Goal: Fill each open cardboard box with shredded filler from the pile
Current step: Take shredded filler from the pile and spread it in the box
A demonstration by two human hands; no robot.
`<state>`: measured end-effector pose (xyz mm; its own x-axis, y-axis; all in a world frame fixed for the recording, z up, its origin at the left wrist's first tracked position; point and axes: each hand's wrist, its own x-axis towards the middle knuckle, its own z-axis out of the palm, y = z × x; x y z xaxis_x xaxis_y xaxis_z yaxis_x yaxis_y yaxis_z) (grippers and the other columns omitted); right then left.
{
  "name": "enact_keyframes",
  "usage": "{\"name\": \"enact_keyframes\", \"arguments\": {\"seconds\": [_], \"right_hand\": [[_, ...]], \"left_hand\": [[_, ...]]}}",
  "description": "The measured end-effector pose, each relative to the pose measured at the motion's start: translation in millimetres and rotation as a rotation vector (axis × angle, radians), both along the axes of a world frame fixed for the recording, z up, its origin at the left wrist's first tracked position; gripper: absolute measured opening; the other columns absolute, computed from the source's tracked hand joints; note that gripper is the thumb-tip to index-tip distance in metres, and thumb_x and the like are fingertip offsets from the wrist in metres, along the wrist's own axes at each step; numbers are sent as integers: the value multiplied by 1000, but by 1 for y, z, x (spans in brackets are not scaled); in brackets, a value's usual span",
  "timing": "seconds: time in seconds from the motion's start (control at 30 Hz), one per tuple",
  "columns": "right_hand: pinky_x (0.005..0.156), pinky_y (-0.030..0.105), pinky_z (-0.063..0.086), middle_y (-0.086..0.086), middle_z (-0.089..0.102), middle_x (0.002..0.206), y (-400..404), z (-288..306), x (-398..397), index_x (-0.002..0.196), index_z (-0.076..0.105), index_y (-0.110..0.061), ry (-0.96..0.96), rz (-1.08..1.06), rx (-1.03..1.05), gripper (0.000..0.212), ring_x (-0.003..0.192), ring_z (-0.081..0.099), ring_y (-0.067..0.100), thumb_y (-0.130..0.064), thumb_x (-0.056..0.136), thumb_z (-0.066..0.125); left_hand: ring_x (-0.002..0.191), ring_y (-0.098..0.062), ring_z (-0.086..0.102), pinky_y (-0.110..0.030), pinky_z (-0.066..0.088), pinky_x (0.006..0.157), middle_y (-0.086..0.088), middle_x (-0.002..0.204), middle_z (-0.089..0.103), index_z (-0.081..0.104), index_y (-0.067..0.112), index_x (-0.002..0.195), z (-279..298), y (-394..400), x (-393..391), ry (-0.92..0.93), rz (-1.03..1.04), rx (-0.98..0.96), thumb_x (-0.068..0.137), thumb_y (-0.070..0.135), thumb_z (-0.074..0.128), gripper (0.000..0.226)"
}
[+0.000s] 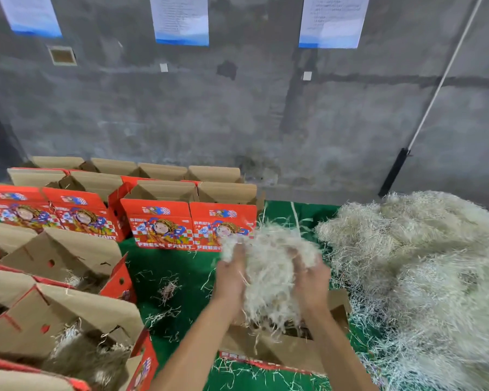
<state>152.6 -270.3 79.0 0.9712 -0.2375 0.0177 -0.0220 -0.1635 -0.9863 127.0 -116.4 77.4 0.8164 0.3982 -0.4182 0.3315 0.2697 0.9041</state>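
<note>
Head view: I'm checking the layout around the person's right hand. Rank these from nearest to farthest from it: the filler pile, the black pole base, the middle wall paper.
1. Filler pile, just right of the right hand.
2. Black pole base, farther back-right by the wall.
3. Middle wall paper, high on the wall.

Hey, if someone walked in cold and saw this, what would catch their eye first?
Probably the wad of shredded filler held between the left hand and right hand over an open box. Then the big pale pile at right, and the bright red boxes behind.
</note>
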Motion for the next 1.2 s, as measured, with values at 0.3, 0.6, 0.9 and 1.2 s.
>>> {"name": "enact_keyframes", "arguments": {"seconds": [0.3, 0.6, 0.9, 1.2], "right_hand": [[68, 40, 59, 6, 62, 91, 16, 6, -8, 131, 51, -7, 50, 32, 238, 76, 79, 62, 23, -70, 89, 54], [39, 24, 33, -4, 49, 51, -53, 7, 3, 139, 42, -22, 153, -244, 390, 91, 37, 36, 6, -80, 72, 62], [95, 35, 48, -11, 70, 116, 24, 21, -31, 112, 69, -34, 12, 444, 242, 55, 108, 66, 9, -67, 99, 28], [92, 32, 53, -2, 56, 112, 28, -1, -27, 120, 51, -13, 74, 234, -23, 75, 99, 56, 12, -79, 89, 35]], "left_hand": [[137, -13, 38, -52, 31, 114, 18, 155, 28, 26, 48, 147, 13, -19, -20, -134, -298, 156, 59, 99, 46, 104], [89, -24, 60, -27, 59, 71, -17, 96, 63, 49, 6, 86, 24, 70, 3, -237, 319, 103, 88, 22, 74, 30], [105, -9, 60, -41, 51, 93, 10, 123, 58, 44, 24, 132, 12, -13, -15, -30, -188, 369, 67, 88, 57, 93], [141, -24, 33, -50, 26, 116, 6, 153, 33, 30, 30, 152, 16, -1, 6, 27, -322, 139, 77, 81, 49, 92]]}}
